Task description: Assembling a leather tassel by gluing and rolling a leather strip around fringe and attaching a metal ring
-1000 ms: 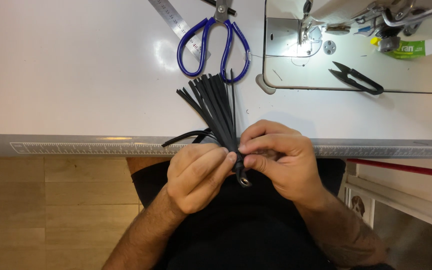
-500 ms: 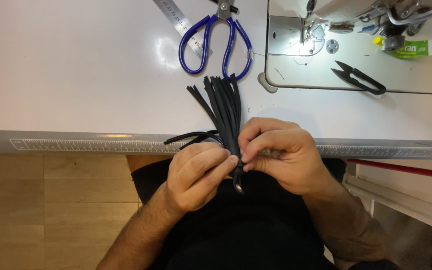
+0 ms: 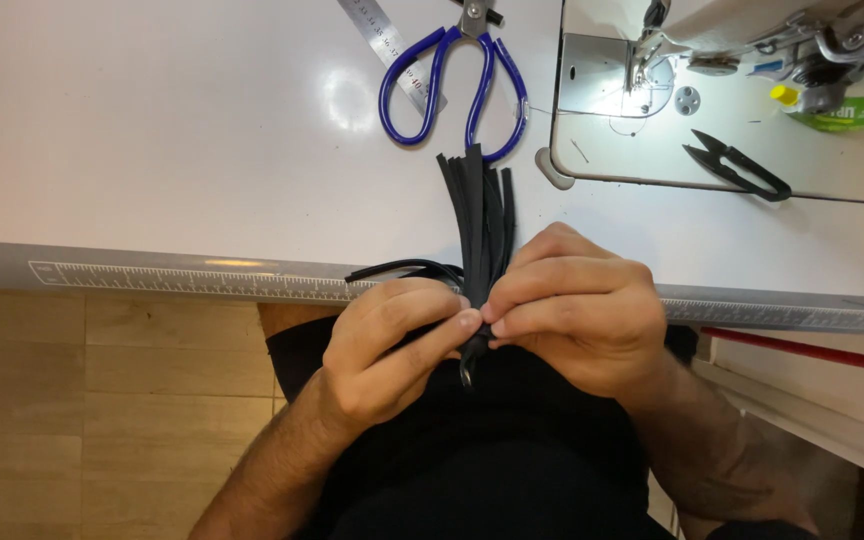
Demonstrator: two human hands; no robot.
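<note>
Both hands meet just below the table's front edge (image 3: 152, 262). The left hand (image 3: 392, 345) curls in, thumb and forefinger pinching the lower end of the bundle of black strips (image 3: 477, 215); the right hand (image 3: 577, 310) closes over the same end from the other side, fingertips touching the left's. A small dark tip pokes out beneath the fingers, too small to make out.

From that grip the bundle runs up over the edge and onto the white tabletop, fanning slightly, its top ends just short of the blue-handled scissors (image 3: 457, 85). One loose strip loops off to the left of the bundle, along the edge. A steel ruler (image 3: 392, 50) lies touching the scissors' left handle. Right of the bundle sits the sewing machine bed (image 3: 612, 150), with black thread snips (image 3: 737, 170) on it. Left of the bundle, white tabletop stretches wide.
</note>
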